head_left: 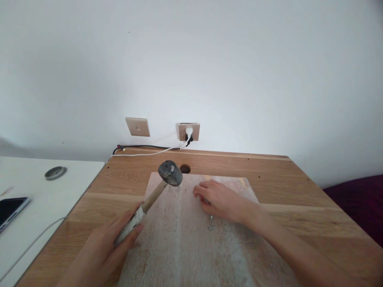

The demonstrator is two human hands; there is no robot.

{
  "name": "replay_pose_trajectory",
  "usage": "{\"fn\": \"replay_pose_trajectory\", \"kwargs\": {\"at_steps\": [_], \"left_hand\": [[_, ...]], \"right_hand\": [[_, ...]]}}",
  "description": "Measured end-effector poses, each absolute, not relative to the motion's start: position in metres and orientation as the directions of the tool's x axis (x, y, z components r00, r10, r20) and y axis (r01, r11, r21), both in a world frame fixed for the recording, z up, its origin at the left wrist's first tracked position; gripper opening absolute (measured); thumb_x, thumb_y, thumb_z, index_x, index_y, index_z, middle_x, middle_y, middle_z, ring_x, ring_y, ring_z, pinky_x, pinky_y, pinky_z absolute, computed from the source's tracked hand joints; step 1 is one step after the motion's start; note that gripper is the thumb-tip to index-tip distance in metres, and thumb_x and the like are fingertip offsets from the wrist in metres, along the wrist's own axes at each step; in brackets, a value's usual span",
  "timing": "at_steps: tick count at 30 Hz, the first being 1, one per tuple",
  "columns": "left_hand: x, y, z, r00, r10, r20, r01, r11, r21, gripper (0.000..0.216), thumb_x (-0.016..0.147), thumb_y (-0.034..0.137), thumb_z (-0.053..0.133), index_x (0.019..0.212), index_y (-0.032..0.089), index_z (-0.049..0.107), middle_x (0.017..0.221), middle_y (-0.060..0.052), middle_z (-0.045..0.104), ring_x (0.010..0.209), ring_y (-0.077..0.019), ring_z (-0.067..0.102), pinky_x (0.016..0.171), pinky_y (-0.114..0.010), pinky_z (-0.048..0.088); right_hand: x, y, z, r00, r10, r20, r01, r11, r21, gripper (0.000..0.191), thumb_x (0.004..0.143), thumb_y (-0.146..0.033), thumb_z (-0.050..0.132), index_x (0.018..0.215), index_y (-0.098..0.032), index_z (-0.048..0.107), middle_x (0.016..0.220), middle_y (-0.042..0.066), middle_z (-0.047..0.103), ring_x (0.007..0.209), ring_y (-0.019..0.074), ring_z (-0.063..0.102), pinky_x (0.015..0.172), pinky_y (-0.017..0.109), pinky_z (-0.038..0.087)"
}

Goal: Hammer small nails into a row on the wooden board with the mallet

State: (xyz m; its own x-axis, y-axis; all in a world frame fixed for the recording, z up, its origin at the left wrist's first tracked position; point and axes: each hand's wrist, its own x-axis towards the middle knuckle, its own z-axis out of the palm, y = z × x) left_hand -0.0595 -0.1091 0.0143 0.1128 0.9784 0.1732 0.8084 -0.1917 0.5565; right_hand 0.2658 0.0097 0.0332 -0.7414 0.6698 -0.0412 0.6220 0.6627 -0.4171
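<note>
My left hand [103,247] grips the pale wooden handle of a hammer [155,193], whose dark grey head [170,173] hangs a little above a whitewashed wooden board [185,247]. My right hand [220,200] rests on the board with its fingers curled and pinched together at their tips near the hammer head; what they pinch is too small to make out. A loose nail [211,223] lies on the board just under my right wrist.
The board lies on a wooden desk [284,183] with a cable hole [184,168]. Wall sockets [188,131] with plugged cables sit behind. A white table [44,199] at left carries a phone [12,209] and a round metal disc [55,172].
</note>
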Motion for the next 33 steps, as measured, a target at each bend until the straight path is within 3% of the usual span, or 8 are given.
{"fn": "replay_pose_trajectory", "kwargs": {"at_steps": [5,11,16,25,33], "left_hand": [[-0.063,-0.113,0.014,0.119,0.981,0.156,0.783,-0.190,0.592,0.041,0.097,0.052,0.057,0.129,0.030,0.072,0.118,-0.001,0.080,0.103,-0.0242,0.079,0.086,-0.026,0.063],[-0.066,-0.117,0.008,0.122,0.985,0.122,0.781,-0.172,0.600,0.041,0.097,0.049,0.058,0.132,0.031,0.071,0.115,0.000,0.081,0.102,-0.0251,0.079,0.088,-0.029,0.064],[-0.070,-0.119,0.006,0.129,0.981,0.143,0.779,-0.190,0.597,0.039,0.097,0.048,0.061,0.132,0.034,0.070,0.114,0.003,0.082,0.099,-0.0220,0.080,0.087,-0.023,0.063],[-0.066,-0.121,0.009,0.134,0.981,0.137,0.782,-0.190,0.594,0.037,0.099,0.051,0.057,0.128,0.031,0.070,0.119,0.003,0.080,0.103,-0.0209,0.079,0.092,-0.023,0.060],[-0.067,-0.121,0.006,0.127,0.982,0.137,0.795,-0.183,0.579,0.039,0.097,0.051,0.060,0.129,0.032,0.070,0.117,0.003,0.081,0.104,-0.0221,0.078,0.092,-0.025,0.061]], "right_hand": [[0.252,0.026,0.027,-0.683,0.727,0.066,0.602,0.612,-0.513,0.034,0.078,0.002,0.058,0.105,-0.016,0.065,0.092,0.004,0.068,0.077,0.0149,0.062,0.073,0.025,0.046],[0.234,0.035,0.018,-0.682,0.726,0.091,0.570,0.605,-0.557,0.029,0.077,0.004,0.057,0.095,-0.018,0.064,0.091,0.003,0.071,0.080,0.0147,0.065,0.076,0.025,0.048],[0.235,0.032,0.018,-0.684,0.725,0.079,0.581,0.607,-0.543,0.032,0.077,0.005,0.055,0.097,-0.018,0.064,0.091,0.003,0.072,0.079,0.0153,0.066,0.075,0.026,0.049],[0.229,0.026,0.016,-0.687,0.722,0.081,0.618,0.639,-0.458,0.021,0.094,-0.004,0.054,0.107,-0.013,0.068,0.105,0.014,0.073,0.098,0.0243,0.068,0.090,0.038,0.051],[0.232,0.027,0.014,-0.688,0.720,0.096,0.606,0.642,-0.471,0.025,0.089,0.000,0.058,0.102,-0.017,0.070,0.101,0.008,0.074,0.091,0.0198,0.069,0.086,0.032,0.051]]}}
